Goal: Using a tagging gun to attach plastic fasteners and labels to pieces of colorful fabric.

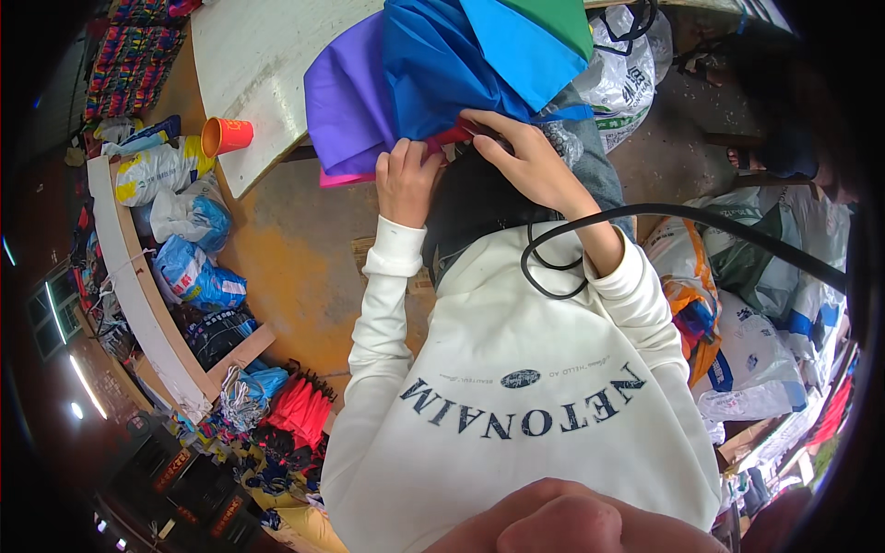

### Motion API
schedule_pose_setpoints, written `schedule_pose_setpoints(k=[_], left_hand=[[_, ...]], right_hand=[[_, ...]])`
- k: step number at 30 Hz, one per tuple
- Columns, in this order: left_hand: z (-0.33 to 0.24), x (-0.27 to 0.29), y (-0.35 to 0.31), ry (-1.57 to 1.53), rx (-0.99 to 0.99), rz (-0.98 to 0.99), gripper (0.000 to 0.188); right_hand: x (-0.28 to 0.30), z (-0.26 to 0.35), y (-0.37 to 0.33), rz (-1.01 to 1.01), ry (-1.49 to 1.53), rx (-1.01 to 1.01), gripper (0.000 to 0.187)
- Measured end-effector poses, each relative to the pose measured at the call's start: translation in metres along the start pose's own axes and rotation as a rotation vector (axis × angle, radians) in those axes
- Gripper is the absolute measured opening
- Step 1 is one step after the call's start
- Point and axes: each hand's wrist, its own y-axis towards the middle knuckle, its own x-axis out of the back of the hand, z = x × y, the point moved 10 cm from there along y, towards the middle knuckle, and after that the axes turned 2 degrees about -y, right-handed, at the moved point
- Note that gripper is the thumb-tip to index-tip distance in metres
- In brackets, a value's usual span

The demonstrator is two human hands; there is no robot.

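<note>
A cloth of joined purple, blue, light blue and green panels, like an umbrella canopy (442, 69), hangs over the table edge toward my lap. My left hand (403, 182) is closed, with bent fingertips gripping the cloth's near edge below the purple and blue panels. To its right, my right hand (533, 164) pinches the edge by a red panel, thumb and forefinger close together. Something small and thin shows at those fingertips, too small to name. Pink cloth peeks out beneath the purple panel. A blue strap (564, 113) sticks out beyond my right hand.
A red paper cup (226, 136) stands on the white table (267, 74) at left. Stuffed plastic bags (198, 272) line the left floor behind a long board (138, 276); more bags (747, 359) lie at right. A black cable (710, 217) arcs past my right forearm.
</note>
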Motion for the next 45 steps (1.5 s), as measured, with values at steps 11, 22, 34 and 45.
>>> schedule_pose_setpoints(k=[11, 22, 34, 45], left_hand=[[0.007, 0.032, -0.007, -0.006, 0.048, -0.217, 0.018], [0.009, 0.062, 0.000, -0.095, 0.120, -0.412, 0.019], [0.008, 0.065, 0.002, -0.113, 0.122, -0.402, 0.019], [0.007, 0.064, 0.002, -0.095, 0.111, -0.385, 0.020]], right_hand=[[-0.002, -0.003, 0.000, 0.027, -0.024, -0.009, 0.038], [-0.022, 0.014, -0.002, 0.083, 0.053, 0.121, 0.027], [-0.018, 0.023, -0.007, 0.010, -0.131, 0.168, 0.023], [-0.015, 0.044, -0.013, 0.012, -0.209, 0.204, 0.024]])
